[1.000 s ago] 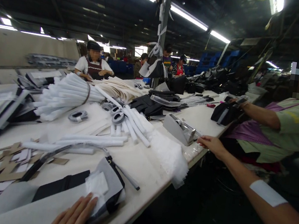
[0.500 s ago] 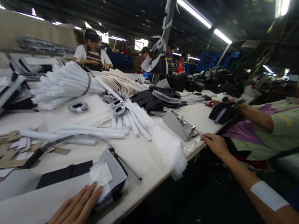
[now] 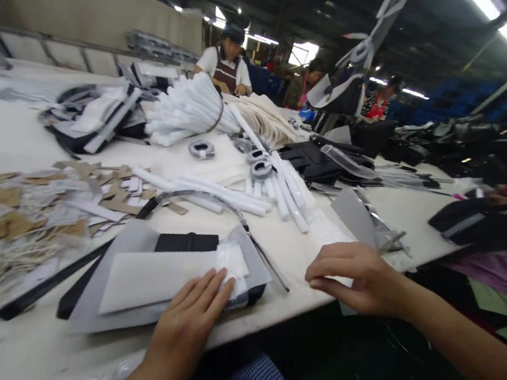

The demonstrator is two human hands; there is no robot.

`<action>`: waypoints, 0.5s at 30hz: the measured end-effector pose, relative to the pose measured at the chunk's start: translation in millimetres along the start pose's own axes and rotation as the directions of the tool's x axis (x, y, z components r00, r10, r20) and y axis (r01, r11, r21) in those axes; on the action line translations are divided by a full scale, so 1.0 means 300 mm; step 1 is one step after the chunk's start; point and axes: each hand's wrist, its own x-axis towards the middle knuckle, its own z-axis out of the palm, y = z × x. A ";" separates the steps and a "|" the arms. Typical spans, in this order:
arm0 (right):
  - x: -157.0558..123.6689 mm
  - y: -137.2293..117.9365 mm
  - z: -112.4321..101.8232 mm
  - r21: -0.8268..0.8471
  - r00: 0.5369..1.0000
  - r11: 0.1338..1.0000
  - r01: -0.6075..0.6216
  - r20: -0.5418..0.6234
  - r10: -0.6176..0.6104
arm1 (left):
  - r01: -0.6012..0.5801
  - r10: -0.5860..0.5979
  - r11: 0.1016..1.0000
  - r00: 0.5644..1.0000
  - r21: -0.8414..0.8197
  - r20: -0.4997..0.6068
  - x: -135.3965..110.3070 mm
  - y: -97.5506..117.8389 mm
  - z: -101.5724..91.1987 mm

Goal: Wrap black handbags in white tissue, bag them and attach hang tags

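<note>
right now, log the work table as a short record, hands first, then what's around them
left hand: fingers laid over white sheet and clear-wrapped packet
right hand: fingers bent toward thumb; whether it holds anything is unclear
under white sheet: grey sheet
near right hand: tape dispenser
left of table: brown and white scraps
behind: white tubes, grey coils
across: person in brown apron

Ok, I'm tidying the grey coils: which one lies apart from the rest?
The leftmost grey coil, by itself near the strapped white bundle; the other coils cluster by the loose white rods.
</note>
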 end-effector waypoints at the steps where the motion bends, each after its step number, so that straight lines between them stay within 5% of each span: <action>1: 0.061 -0.020 0.013 0.071 0.997 0.996 0.045 0.057 -0.049 | 0.012 -0.012 1.000 1.000 -0.015 -0.003 0.004 0.004 -0.002; 6: 0.330 0.001 0.097 0.207 0.932 0.959 0.191 0.269 -0.244 | 0.054 -0.057 0.997 0.997 -0.050 -0.054 0.019 0.016 -0.007; 15: 0.616 0.130 0.224 -0.040 0.772 0.967 0.250 0.611 -0.175 | 0.107 -0.113 0.992 0.989 -0.066 -0.096 0.022 0.032 0.003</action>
